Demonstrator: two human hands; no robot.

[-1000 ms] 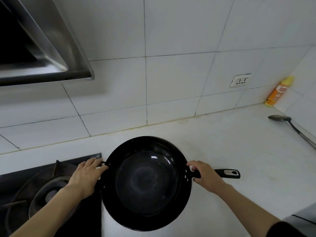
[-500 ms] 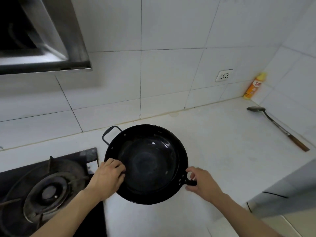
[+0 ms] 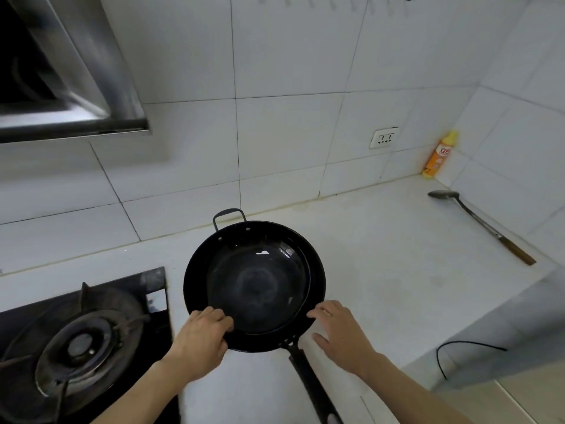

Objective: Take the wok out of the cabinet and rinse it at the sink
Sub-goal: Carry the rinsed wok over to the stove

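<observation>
White counter [image 3: 382, 270] | black glossy wok [image 3: 253, 286], long handle near; left hand [image 3: 201, 341] grips rim; right hand [image 3: 342, 335] loose, spread

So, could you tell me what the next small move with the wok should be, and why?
Probably close the right hand around the long handle: that hand is open beside the wok, the left hand only grips its rim, and no sink is in view.
</observation>
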